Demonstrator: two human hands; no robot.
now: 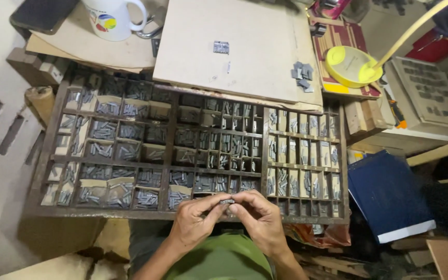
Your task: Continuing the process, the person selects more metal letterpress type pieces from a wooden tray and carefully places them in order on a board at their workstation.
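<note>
Wooden and dark with age, the type case (172,132) fills the middle of the frame, its many small compartments holding dull grey metal sorts (111,108), with larger boxes on the left and narrower slots on the right. Above it, in the upper middle, lies a pale, smooth, flat board (255,62) with a small block of set type (221,47) on it and a loose cluster of grey pieces (302,75) near its right edge. At the right of the frame sits a dark blue folder (387,194) with a white lower edge, and above it a round yellow lamp base (351,65) with its arm running out of the top right corner. A white mug (111,18) with a coloured mark stands at the upper left, cut off by the top edge.

At the bottom centre, my left hand (193,225) and right hand (260,220) meet just over the case's front rail. Both pinch narrowly, thumb and fingertips, on one short row of metal type (227,201), held level between them. Its faces are too small to make out.
</note>
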